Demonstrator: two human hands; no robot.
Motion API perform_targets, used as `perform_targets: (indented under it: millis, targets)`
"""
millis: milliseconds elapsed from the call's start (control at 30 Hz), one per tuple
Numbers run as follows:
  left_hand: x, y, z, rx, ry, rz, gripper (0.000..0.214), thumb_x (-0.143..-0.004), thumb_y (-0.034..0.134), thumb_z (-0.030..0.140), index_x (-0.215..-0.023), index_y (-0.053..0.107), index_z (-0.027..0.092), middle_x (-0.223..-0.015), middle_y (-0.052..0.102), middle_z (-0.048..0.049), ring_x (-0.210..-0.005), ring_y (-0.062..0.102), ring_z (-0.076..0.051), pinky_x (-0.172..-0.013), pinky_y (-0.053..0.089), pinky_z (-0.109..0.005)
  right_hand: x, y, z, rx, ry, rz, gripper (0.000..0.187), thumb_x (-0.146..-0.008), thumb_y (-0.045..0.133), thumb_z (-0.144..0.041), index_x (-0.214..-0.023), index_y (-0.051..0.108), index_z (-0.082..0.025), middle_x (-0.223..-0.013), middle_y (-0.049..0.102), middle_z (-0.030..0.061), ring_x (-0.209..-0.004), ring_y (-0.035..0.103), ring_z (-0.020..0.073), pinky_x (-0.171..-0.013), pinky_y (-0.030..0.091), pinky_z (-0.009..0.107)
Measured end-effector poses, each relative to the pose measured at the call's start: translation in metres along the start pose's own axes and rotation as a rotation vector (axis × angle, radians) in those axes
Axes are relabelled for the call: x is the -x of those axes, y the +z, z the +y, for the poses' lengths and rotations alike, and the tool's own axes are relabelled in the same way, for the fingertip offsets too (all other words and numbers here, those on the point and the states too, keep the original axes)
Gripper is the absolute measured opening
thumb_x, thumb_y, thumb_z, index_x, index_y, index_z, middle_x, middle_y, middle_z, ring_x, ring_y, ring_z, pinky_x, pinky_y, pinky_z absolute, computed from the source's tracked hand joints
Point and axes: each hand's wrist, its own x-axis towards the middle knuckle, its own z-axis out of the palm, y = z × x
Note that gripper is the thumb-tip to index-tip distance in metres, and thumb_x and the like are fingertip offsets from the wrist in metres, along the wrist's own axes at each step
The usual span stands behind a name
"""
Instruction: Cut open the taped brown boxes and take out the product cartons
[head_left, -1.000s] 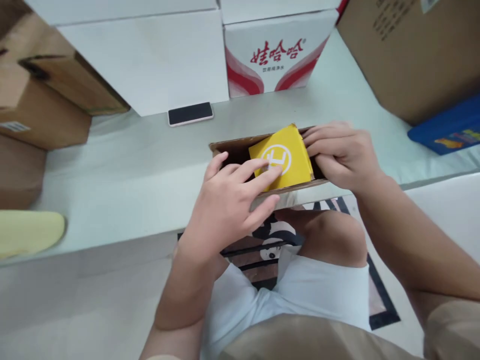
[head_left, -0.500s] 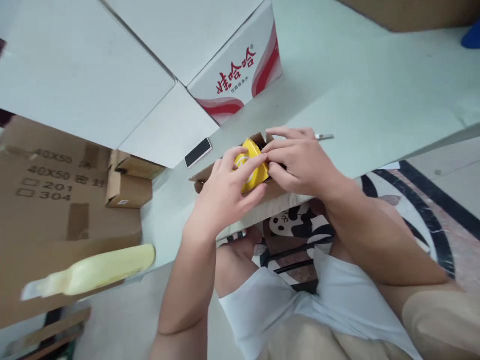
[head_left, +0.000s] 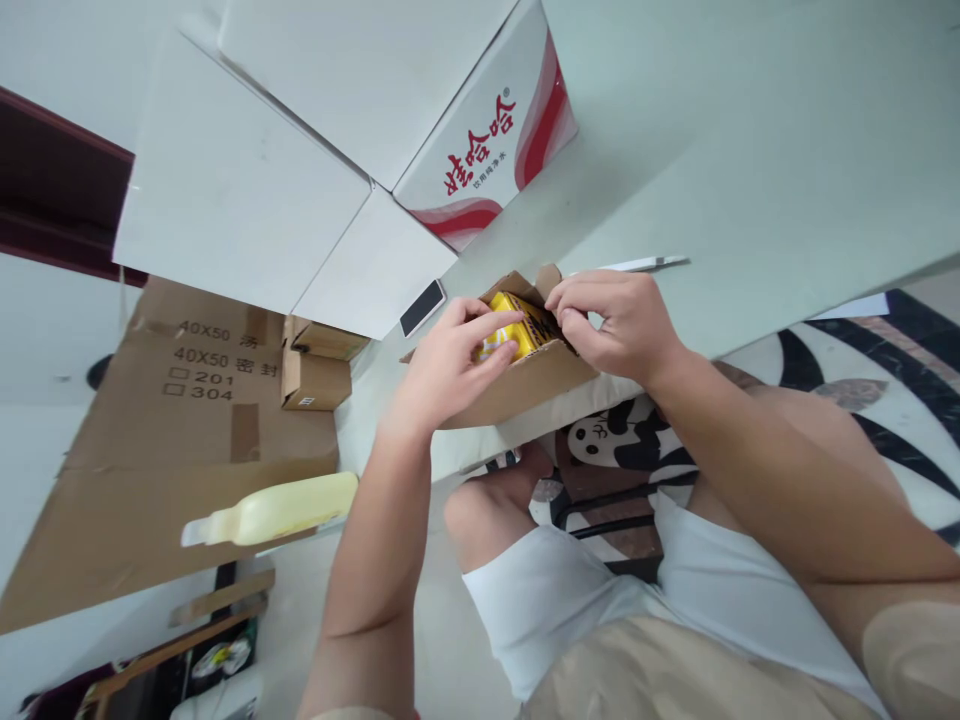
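Note:
A small open cardboard box (head_left: pixel 517 388) sits at the front edge of the pale green table. Inside it lies a yellow pack (head_left: pixel 511 330) with dark print along one side. My left hand (head_left: pixel 457 365) reaches over the box's left part, fingers and thumb closed on the yellow pack. At the box's right end, my right hand (head_left: pixel 619 325) has its fingers curled and pinched at the cardboard edge beside a raised flap (head_left: pixel 549 278). The right fingertips are partly hidden. A thin white-handled knife-like tool (head_left: pixel 645 264) lies on the table just beyond my right hand.
A phone (head_left: pixel 422 307) lies left of the box, by stacked white cartons (head_left: pixel 480 150) with red print. Further left are small brown boxes (head_left: pixel 319 385), a large brown carton (head_left: pixel 217 400) and a pale yellow bottle (head_left: pixel 285 508) on its side near the table edge.
The yellow pack, tilted up out of the box before, now sits lower inside it. My right hand has left the pack and moved to the box's right edge, fingers more curled. The view has shifted.

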Motion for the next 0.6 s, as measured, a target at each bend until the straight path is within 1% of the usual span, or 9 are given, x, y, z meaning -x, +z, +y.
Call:
perform_targets:
  millis: [67, 133, 200, 267, 300, 367, 467, 533, 600]
  targets:
    - [-0.003, 0.001, 0.002, 0.002, -0.045, 0.014, 0.039, -0.093, 0.062, 0.035, -0.13, 0.071, 0.024, -0.12, 0.062, -0.0072, -0.085, 0.062, -0.014, -0.087, 0.056, -0.033, 0.0, 0.001, 0.0, -0.024, 0.005, 0.004, 0.022, -0.083, 0.05, -0.023, -0.068, 0.065, -0.021, -0.081, 0.076, 0.004, -0.079, 0.071, 0.0191, -0.074, 0.051, 0.033]
    - [-0.006, 0.0, 0.006, -0.043, -0.1, 0.016, 0.036, -0.09, 0.068, 0.035, -0.123, 0.071, 0.023, -0.115, 0.064, -0.0068, -0.085, 0.062, -0.016, -0.088, 0.054, -0.034, 0.001, 0.003, 0.0, -0.037, 0.002, 0.015, 0.021, -0.084, 0.05, -0.023, -0.069, 0.065, -0.021, -0.081, 0.075, 0.0038, -0.078, 0.07, 0.019, -0.073, 0.05, 0.033]
    - [-0.008, -0.003, 0.014, -0.125, -0.158, -0.005, 0.031, -0.089, 0.068, 0.04, -0.116, 0.071, 0.023, -0.108, 0.068, -0.0065, -0.089, 0.064, -0.02, -0.088, 0.053, -0.036, 0.001, 0.005, 0.0, -0.041, -0.011, 0.03, 0.021, -0.084, 0.05, -0.023, -0.07, 0.065, -0.021, -0.081, 0.075, 0.0037, -0.078, 0.069, 0.0189, -0.074, 0.05, 0.033]
    - [-0.01, -0.008, 0.026, -0.212, -0.253, -0.044, 0.033, -0.091, 0.064, 0.049, -0.113, 0.069, 0.024, -0.102, 0.072, -0.0071, -0.094, 0.067, -0.025, -0.088, 0.052, -0.038, 0.002, 0.006, 0.001, -0.041, -0.027, 0.038, 0.02, -0.085, 0.051, -0.023, -0.071, 0.066, -0.021, -0.081, 0.075, 0.0039, -0.078, 0.068, 0.0192, -0.076, 0.05, 0.034]
    - [-0.012, -0.01, 0.033, -0.255, -0.319, -0.071, 0.039, -0.092, 0.06, 0.056, -0.114, 0.067, 0.024, -0.102, 0.074, -0.0086, -0.098, 0.068, -0.028, -0.089, 0.052, -0.04, 0.002, 0.006, 0.002, -0.041, -0.034, 0.038, 0.019, -0.085, 0.051, -0.023, -0.072, 0.066, -0.021, -0.082, 0.075, 0.004, -0.078, 0.068, 0.0194, -0.077, 0.049, 0.034]
    - [-0.017, -0.013, 0.045, -0.337, -0.458, -0.14, 0.059, -0.091, 0.049, 0.071, -0.119, 0.064, 0.022, -0.109, 0.077, -0.0142, -0.108, 0.07, -0.035, -0.091, 0.052, -0.044, 0.003, 0.007, 0.002, -0.044, -0.041, 0.033, 0.019, -0.086, 0.051, -0.023, -0.073, 0.065, -0.021, -0.082, 0.075, 0.0043, -0.079, 0.067, 0.0197, -0.077, 0.049, 0.035]
    - [-0.028, -0.012, 0.057, -0.399, -0.605, -0.252, 0.089, -0.085, 0.037, 0.087, -0.135, 0.056, 0.016, -0.131, 0.072, -0.0242, -0.125, 0.066, -0.044, -0.096, 0.051, -0.048, 0.004, 0.007, 0.003, -0.047, -0.033, 0.014, 0.019, -0.086, 0.051, -0.024, -0.073, 0.064, -0.021, -0.084, 0.074, 0.0047, -0.081, 0.066, 0.0204, -0.079, 0.048, 0.036]
    - [-0.036, -0.008, 0.054, -0.376, -0.649, -0.294, 0.1, -0.08, 0.038, 0.091, -0.144, 0.049, 0.015, -0.138, 0.068, -0.0264, -0.129, 0.065, -0.045, -0.098, 0.051, -0.048, 0.005, 0.007, 0.003, -0.051, -0.022, 0.002, 0.018, -0.087, 0.051, -0.025, -0.075, 0.064, -0.022, -0.085, 0.074, 0.0051, -0.083, 0.066, 0.0213, -0.082, 0.049, 0.037]
    - [-0.042, -0.001, 0.04, -0.311, -0.662, -0.295, 0.103, -0.077, 0.044, 0.091, -0.145, 0.045, 0.014, -0.133, 0.071, -0.0264, -0.125, 0.067, -0.045, -0.096, 0.051, -0.047, 0.006, 0.007, 0.002, -0.065, -0.015, -0.013, 0.018, -0.088, 0.049, -0.027, -0.078, 0.064, -0.022, -0.09, 0.074, 0.0055, -0.087, 0.066, 0.0223, -0.086, 0.05, 0.039]
